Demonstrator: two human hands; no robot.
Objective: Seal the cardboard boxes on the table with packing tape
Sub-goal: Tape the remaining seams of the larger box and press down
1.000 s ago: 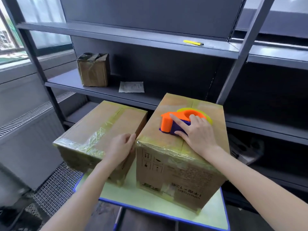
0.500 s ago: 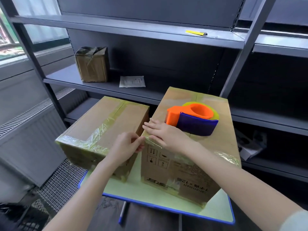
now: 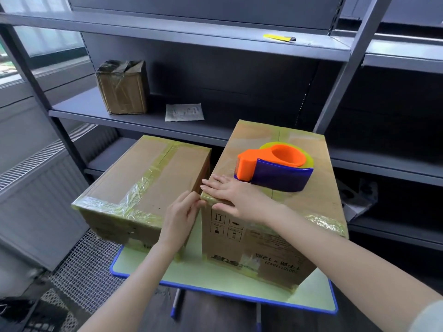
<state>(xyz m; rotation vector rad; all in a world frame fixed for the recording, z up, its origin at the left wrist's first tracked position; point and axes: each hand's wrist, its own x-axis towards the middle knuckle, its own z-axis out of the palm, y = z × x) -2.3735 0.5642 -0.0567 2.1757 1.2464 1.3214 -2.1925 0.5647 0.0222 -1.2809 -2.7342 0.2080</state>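
Two taped cardboard boxes stand side by side on a small green table (image 3: 215, 276) with a blue rim. An orange and purple tape dispenser (image 3: 273, 167) with a yellowish roll lies on top of the right box (image 3: 309, 202). My right hand (image 3: 237, 198) lies flat over that box's near left top corner, fingers straight, thumb on the front face. My left hand (image 3: 181, 216) sits in the gap between the boxes, its fingertips against the same corner's edge; whether they pinch tape there is hidden. The left box (image 3: 146, 185) has crinkled tape along its near edge.
Grey metal shelving (image 3: 215, 32) stands right behind the table. On it sit a small taped carton (image 3: 122, 88), a paper sheet (image 3: 184, 112) and, one shelf up, a yellow utility knife (image 3: 279, 38). A radiator and mesh floor grating are at the left.
My right hand let go of the dispenser and came to the right box's near left corner, where it now lies flat. My left hand rose from the left box's side to that corner.
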